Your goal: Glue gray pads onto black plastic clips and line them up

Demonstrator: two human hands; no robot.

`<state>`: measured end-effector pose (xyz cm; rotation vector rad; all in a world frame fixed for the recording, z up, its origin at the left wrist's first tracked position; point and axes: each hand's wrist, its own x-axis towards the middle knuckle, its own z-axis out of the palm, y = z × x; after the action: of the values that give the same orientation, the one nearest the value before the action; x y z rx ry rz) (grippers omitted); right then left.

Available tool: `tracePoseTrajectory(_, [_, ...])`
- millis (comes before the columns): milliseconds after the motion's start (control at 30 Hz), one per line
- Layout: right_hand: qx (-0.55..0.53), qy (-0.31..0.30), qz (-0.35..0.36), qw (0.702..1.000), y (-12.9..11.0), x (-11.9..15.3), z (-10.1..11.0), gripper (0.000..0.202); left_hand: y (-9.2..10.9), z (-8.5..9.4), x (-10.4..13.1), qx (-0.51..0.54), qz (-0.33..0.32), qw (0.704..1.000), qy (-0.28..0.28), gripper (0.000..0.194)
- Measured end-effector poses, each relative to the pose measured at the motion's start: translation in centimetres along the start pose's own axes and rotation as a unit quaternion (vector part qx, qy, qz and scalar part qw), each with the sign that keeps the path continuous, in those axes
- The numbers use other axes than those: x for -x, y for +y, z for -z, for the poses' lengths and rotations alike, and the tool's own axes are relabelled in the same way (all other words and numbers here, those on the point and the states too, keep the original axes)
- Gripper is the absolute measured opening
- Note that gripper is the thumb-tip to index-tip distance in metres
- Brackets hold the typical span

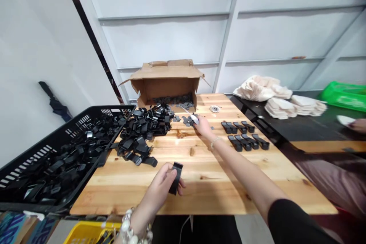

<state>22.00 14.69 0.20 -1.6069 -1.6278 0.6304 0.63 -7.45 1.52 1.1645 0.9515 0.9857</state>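
Observation:
My left hand [163, 183] grips a curved black plastic clip [176, 177] above the front of the wooden table [188, 198]. My right hand [203, 126] is stretched out to the far part of the table, fingers closed on a white tool [195, 119] with a thin tip. Just beneath it lie small flat grey pieces [188, 121], loosely scattered. To their left rises a tangled heap of black clips [140, 131]. Right of my right forearm, several black clips [243, 143] are laid out in two rows.
At the left, a black crate [94, 110] is full of black parts. An open cardboard box [168, 72] holding grey pieces stands at the back. White cloths [281, 107] and a green basket [343, 95] lie on a dark table. Another person's hand [358, 125] shows at far right.

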Motion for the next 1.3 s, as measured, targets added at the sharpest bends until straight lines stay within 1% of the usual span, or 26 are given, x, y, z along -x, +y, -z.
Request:
tracePoseTrajectory(133, [-0.050, 0.008, -0.009, 0.999, -0.1, 0.2, -0.4, 0.035, 1.2, 0.7, -3.6, 0.012, -0.007, 1.000, -0.009, 0.029])
tracePoseTrajectory(233, [-0.110, -0.001, -0.024, 0.994, -0.4, 1.2, -0.1, 0.036, 1.2, 1.0, -6.7, 0.035, 0.002, 0.999, -0.006, 0.028])
tracePoseTrajectory(300, [-0.162, -0.026, -0.029, 0.986, -0.9, 2.5, 0.3, 0.033, 0.7, 1.1, -8.6, 0.048, 0.014, 0.999, -0.010, 0.029])
tracePoseTrajectory(367, [-0.219, -0.066, -0.029, 0.973, -1.4, 4.4, 0.9, 0.028, -0.1, 1.1, -10.1, 0.055, 0.018, 0.998, -0.008, 0.029])
tracePoseTrajectory(467, [-0.296, -0.114, -0.029, 0.948, -2.3, 7.2, 1.4, 0.033, -1.0, 0.9, -11.2, 0.056, 0.016, 0.998, -0.001, 0.028])
tracePoseTrajectory(567, [-0.351, -0.132, -0.039, 0.926, -2.9, 9.2, 1.2, 0.035, -1.3, 0.7, -11.2, 0.043, 0.016, 0.999, -0.015, 0.028])
tracePoseTrajectory(667, [-0.379, -0.141, -0.059, 0.913, -3.1, 10.0, 0.4, 0.033, -1.2, 0.9, -10.7, 0.014, 0.014, 0.999, -0.035, 0.026])
tracePoseTrajectory(733, [-0.394, -0.154, -0.074, 0.903, -3.1, 10.3, -0.2, 0.032, -1.2, 1.2, -10.4, -0.013, 0.011, 0.999, -0.036, 0.022])
tracePoseTrajectory(867, [-0.426, -0.186, -0.104, 0.879, -2.8, 10.8, -0.9, 0.027, -1.3, 1.9, -10.0, -0.077, -0.016, 0.997, 0.006, 0.014])
tracePoseTrajectory(967, [-0.442, -0.202, -0.128, 0.865, -2.7, 11.1, -0.9, 0.026, -1.1, 1.8, -9.4, -0.108, -0.038, 0.993, 0.039, 0.011])
tracePoseTrajectory(1033, [-0.449, -0.209, -0.138, 0.857, -2.8, 11.2, -0.8, 0.028, -0.9, 1.6, -9.0, -0.125, -0.049, 0.990, 0.044, 0.010])
tracePoseTrajectory(1100, [-0.453, -0.213, -0.138, 0.855, -3.0, 11.3, -0.6, 0.029, -0.7, 1.5, -8.7, -0.139, -0.057, 0.988, 0.042, 0.011])
tracePoseTrajectory(1167, [-0.444, -0.206, -0.132, 0.862, -3.2, 11.3, -0.4, 0.027, -0.5, 1.4, -8.6, -0.142, -0.053, 0.988, 0.042, 0.012])
tracePoseTrajectory(1300, [-0.423, -0.191, -0.123, 0.877, -3.6, 11.5, 0.1, 0.025, -0.5, 1.4, -8.6, -0.110, -0.012, 0.993, 0.047, 0.014])
